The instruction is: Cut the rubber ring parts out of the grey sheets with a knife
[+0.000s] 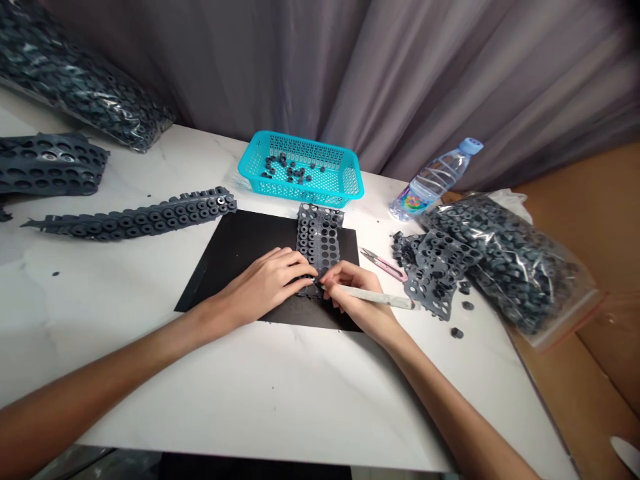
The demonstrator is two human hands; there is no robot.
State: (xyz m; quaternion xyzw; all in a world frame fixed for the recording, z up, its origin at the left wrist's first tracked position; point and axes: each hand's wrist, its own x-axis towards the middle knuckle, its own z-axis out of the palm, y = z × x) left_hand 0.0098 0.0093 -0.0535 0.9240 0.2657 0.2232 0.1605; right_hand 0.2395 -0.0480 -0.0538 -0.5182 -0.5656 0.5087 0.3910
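A dark grey rubber sheet (pixel 320 233) with rows of small thick-walled rings and round holes lies on a black mat (pixel 225 257). My left hand (pixel 273 280) is closed on the sheet's near left part, its thumb and fingertips pressing by the rings. In my right hand (pixel 357 293) is a slim, whitish pen-like tool (pixel 380 295), held like a pencil. Its tip points at the sheet beside my left fingertips; I cannot make out the tip itself.
A turquoise basket (pixel 300 193) with loose grey rings stands behind the mat. On the right are pink-handled thread snips (pixel 385 265), sheet scraps (pixel 440 267), a water bottle (pixel 435 180) and a full plastic bag (pixel 520 273). Leftward lie a ring strip (pixel 145 217) and another bag (pixel 85 80).
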